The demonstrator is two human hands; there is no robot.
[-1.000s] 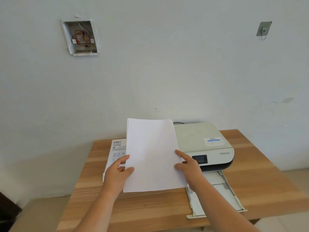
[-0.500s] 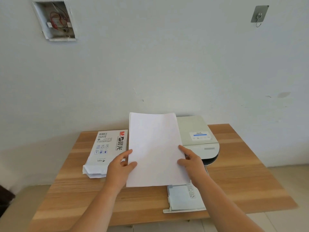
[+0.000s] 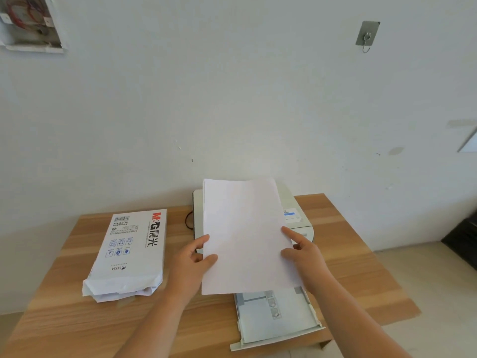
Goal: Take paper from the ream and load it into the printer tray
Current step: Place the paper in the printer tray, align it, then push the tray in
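I hold a stack of white paper (image 3: 245, 236) tilted up in front of me, above the printer (image 3: 296, 205). My left hand (image 3: 192, 264) grips its left edge and my right hand (image 3: 303, 257) grips its right edge. The sheets hide most of the printer's top and front. The printer tray (image 3: 278, 321) is pulled out toward me below the paper's lower edge, with no sheets in it. The opened paper ream (image 3: 131, 251), a white wrapper with blue and red print, lies flat on the table to the left of my left hand.
A wooden table (image 3: 356, 267) stands against a white wall. A dark cable (image 3: 188, 220) loops behind the printer's left side. A metal hook (image 3: 367, 34) and an open wall box with wires (image 3: 28, 24) are on the wall. A dark object (image 3: 462, 239) sits on the floor at right.
Both hands carried the paper rightward from over the ream until it hangs over the printer and tray. The ream is now fully uncovered on the left.
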